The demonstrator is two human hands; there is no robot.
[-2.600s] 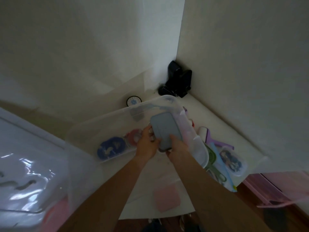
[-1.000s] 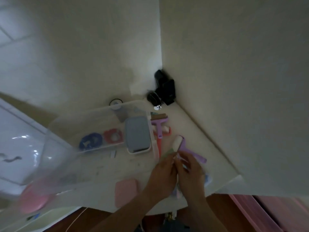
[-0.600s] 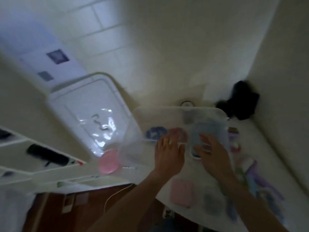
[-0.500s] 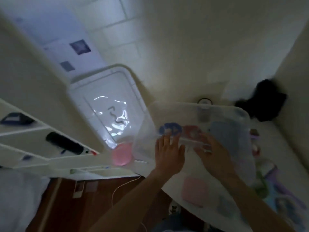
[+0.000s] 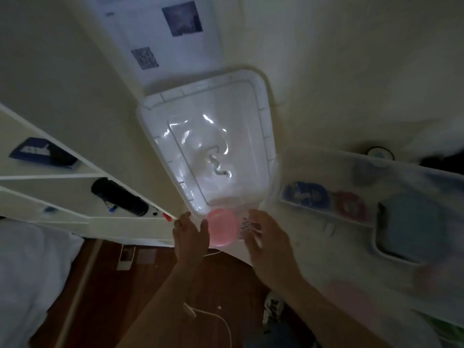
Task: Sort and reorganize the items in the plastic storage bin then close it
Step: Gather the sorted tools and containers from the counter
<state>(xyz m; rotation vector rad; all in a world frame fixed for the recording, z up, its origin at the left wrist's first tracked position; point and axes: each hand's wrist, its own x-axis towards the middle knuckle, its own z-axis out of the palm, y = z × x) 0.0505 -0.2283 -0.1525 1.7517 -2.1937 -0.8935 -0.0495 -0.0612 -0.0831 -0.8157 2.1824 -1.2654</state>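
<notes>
Our left hand (image 5: 190, 234), fingers straight and released, rests just left of a pink round item (image 5: 222, 231); the clear bin lid (image 5: 211, 144) leans just beyond its fingertips. Our right hand (image 5: 268, 244), blurred, seems spread and empty right of the pink item. Further right lies the plastic storage bin (image 5: 376, 197), holding a grey-blue case (image 5: 409, 227).

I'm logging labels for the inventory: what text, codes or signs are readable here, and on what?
None can be read.
Wall sheet: a QR-like code and print, too blurred.
Blue book: white lettering, blurred.
Blue disc in the bin: design, illegible.
</notes>
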